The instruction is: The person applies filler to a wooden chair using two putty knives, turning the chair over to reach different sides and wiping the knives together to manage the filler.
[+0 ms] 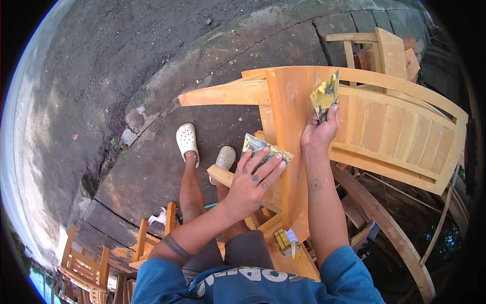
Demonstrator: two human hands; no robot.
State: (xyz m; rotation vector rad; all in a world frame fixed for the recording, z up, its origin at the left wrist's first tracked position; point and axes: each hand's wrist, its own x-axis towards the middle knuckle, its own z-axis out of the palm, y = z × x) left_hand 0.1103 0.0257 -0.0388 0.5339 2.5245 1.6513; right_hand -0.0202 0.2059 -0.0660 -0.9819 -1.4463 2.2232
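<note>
My left hand (252, 187) grips a thin flat plate (267, 148) smeared with grey and yellow paste, its fingers lying across the face. Higher up, my right hand (321, 130) pinches a second flat piece (325, 96), caked with yellow and dark paste, by its lower end. That piece overlaps the broad wooden board (292, 126) of a light-wood piece of furniture in front of me. My left hand is beside the board's left edge, while my right wrist crosses its right side.
An open can (287, 241) with a yellow label sits on wood near my lap. A slatted wooden panel (392, 121) extends right. Small wooden chairs (88, 263) stand lower left. A curved plank (390, 223) lies at right. Cracked concrete (142, 167) runs under my white clogs (186, 142).
</note>
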